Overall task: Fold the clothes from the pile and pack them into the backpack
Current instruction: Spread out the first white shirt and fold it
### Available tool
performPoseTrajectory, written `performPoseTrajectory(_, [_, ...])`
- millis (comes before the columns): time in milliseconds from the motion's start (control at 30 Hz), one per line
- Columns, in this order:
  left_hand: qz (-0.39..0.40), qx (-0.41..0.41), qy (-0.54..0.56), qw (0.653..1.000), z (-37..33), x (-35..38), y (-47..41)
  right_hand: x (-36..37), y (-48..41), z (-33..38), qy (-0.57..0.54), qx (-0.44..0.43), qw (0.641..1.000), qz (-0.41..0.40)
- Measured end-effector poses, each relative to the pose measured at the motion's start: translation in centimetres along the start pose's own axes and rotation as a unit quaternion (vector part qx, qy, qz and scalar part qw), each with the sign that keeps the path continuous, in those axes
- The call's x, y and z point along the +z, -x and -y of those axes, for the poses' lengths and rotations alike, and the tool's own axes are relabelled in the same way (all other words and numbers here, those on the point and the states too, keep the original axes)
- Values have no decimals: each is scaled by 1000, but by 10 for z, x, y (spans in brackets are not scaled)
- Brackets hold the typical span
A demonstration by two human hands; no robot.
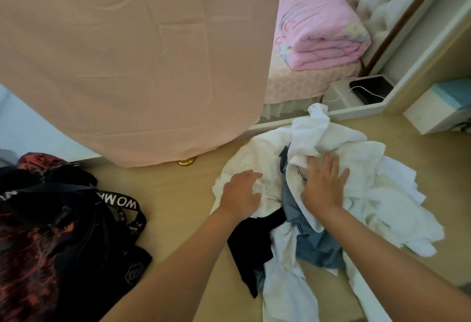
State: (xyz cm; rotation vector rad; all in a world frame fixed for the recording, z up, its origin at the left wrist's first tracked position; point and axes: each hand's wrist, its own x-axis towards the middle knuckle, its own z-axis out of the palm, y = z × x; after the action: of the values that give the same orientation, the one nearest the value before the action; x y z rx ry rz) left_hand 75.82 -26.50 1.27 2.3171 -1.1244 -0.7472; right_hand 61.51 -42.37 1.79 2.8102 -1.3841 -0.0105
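Observation:
A loose pile of clothes [377, 194] lies on the pale wooden desk [178, 194]: mostly white garments, with a grey-blue one [313, 245] and a black one [252, 245] underneath. My left hand [242, 194] lies on a white garment at the pile's left side, fingers bent into the cloth. My right hand [325, 184] rests flat on top of the white cloth, fingers spread. The black and red backpack [43, 240], with lettered straps, sits at the left edge of the desk.
A pink cloth [132, 61] hangs over the back left of the desk. A bed with a folded pink quilt [318, 28] is beyond. A white box [433, 112] stands at the right, and a black device [370, 88] with a white cable lies behind.

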Motion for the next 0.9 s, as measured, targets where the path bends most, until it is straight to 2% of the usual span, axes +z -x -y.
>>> performPoseTrajectory(67, [-26, -67, -132, 989, 10, -2, 8, 7, 11, 17, -57, -114, 989, -80])
performPoseTrajectory(100, [-6, -103, -163, 981, 19, 1, 14, 14, 19, 26, -64, -200, 975, -73])
performPoseTrajectory(167, [53, -135, -129, 981, 36, 13, 25, 28, 35, 38, -24, -317, 948, 3])
performPoseTrajectory(200, [75, -127, -86, 985, 40, 18, 28, 33, 38, 38, 20, -331, 941, 62])
performPoseTrajectory(267, [75, -78, -30, 994, 39, 25, 24, 40, 33, 28, 107, -297, 936, 155])
performPoseTrajectory(333, [72, -30, 4, 997, 30, 27, 8, 41, 20, 15, 146, -265, 938, 167])
performPoseTrajectory(400, [105, -4, 35, 994, 21, 29, -10, 38, 3, 1, 160, -237, 943, 172])
performPoseTrajectory(500, [144, 23, 32, 989, 8, 34, -35, 31, -21, -21, 189, -180, 947, 188])
performPoseTrajectory(567, [135, 34, 26, 990, 1, 39, -45, 23, -30, -30, 198, -138, 948, 206])
performPoseTrajectory(667, [79, 55, 23, 995, -6, 44, -49, 13, -29, -25, 138, -126, 962, 200])
performPoseTrajectory(767, [-6, 51, 52, 997, -19, 31, -42, 9, -17, -16, 45, -198, 970, 135])
performPoseTrajectory(833, [-56, 23, 89, 994, -28, 15, -36, 10, -10, -13, -14, -240, 965, 107])
performPoseTrajectory(900, [-99, -21, 136, 986, -38, -4, -32, 5, -9, -10, -96, -211, 968, 101])
